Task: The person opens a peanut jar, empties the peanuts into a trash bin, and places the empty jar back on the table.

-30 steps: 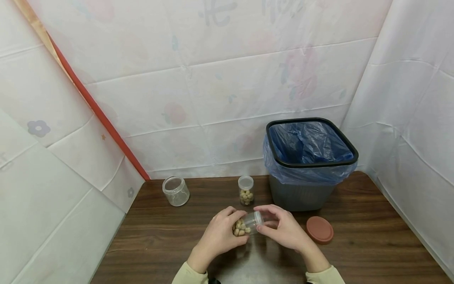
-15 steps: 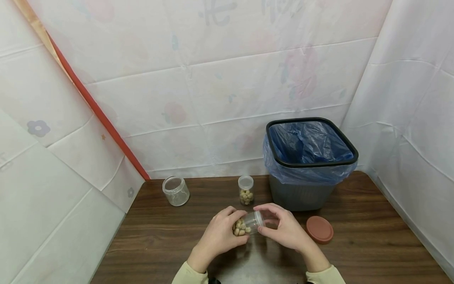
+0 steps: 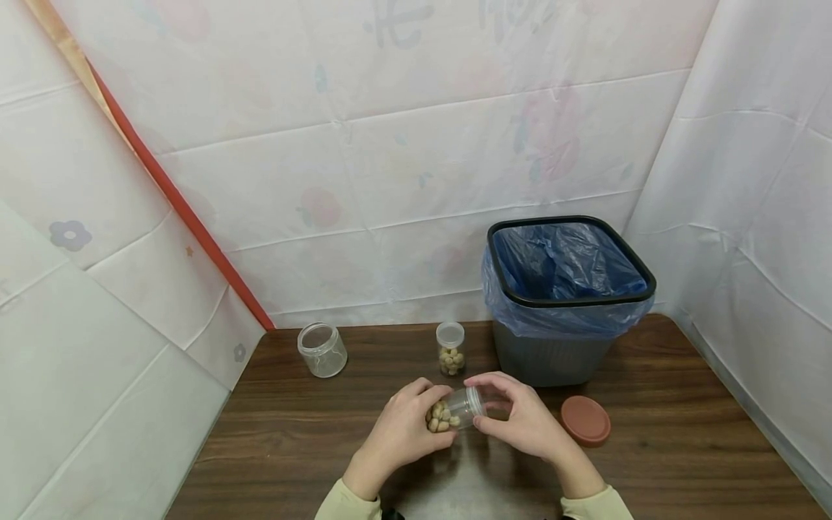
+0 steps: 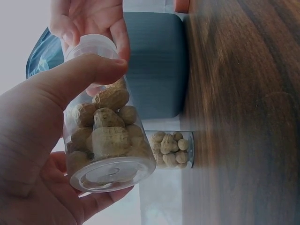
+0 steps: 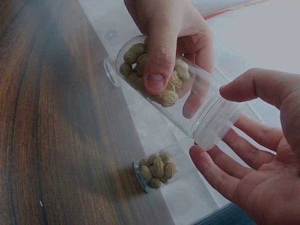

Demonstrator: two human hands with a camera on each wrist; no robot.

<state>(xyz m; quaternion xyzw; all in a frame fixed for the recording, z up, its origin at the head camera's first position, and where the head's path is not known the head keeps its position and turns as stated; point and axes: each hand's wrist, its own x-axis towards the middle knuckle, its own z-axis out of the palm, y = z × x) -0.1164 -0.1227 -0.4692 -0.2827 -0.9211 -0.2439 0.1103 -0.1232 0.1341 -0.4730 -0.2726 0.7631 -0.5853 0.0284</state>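
Just over the table, my left hand [image 3: 404,427] grips a clear jar [image 3: 463,408] round its lower half, thumb on one side and fingers on the other. The jar lies tilted nearly sideways, and peanuts [image 4: 110,124] fill its bottom end. At the other end sits a translucent lid [image 5: 216,124]. My right hand [image 3: 520,420] has its thumb and fingertips curved round this lid, palm apart from it. Behind the hands stands a second lidded jar [image 3: 451,354], upright, with peanuts in its lower part.
An uncovered clear jar [image 3: 323,352] stands at the back left. At the back right is a grey bin [image 3: 552,357] with a blue bag liner [image 3: 578,260] under a black rim. A reddish-brown round lid [image 3: 586,420] lies on the wooden table [image 3: 279,448] beside my right forearm.
My right hand has shifted very slightly at the lid. The left hand, the jar and everything else keep their places.
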